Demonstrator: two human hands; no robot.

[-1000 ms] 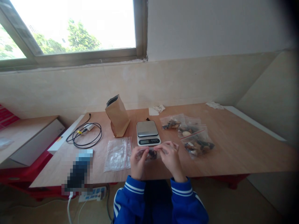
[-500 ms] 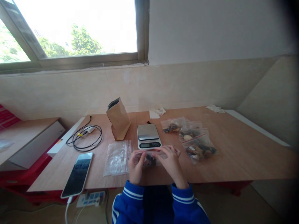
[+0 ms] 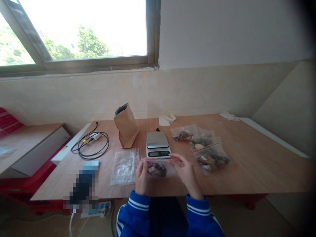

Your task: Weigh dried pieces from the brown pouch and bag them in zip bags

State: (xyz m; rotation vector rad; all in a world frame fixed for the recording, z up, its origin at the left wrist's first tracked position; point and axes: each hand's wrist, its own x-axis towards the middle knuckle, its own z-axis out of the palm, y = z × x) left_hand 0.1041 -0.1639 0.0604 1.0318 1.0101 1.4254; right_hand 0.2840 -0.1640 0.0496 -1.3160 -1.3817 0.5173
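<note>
A clear zip bag (image 3: 158,169) with dark and brown dried pieces and a small white label lies at the table's front, just before the kitchen scale (image 3: 157,141). My left hand (image 3: 141,174) pinches its top left corner. At the right end of the zip edge, my right hand (image 3: 184,169) grips with thumb and fingers. To the left of the bag are flat, see-through zip bags (image 3: 125,167) with nothing visible inside. Filled zip bags (image 3: 212,161) with similar brown and dark pieces lie to the right of my right hand.
Behind the flat bags stands an open brown paper bag (image 3: 126,126). A coiled black cable (image 3: 90,144) and a pixelated phone (image 3: 82,184) are on the left. Crumpled white paper (image 3: 170,118) lies by the wall, and a dark crumb (image 3: 158,129) sits behind the scale.
My hands have spread apart along the zip edge, the right hand moving right. The bag's contents and label now show more fully between them.
</note>
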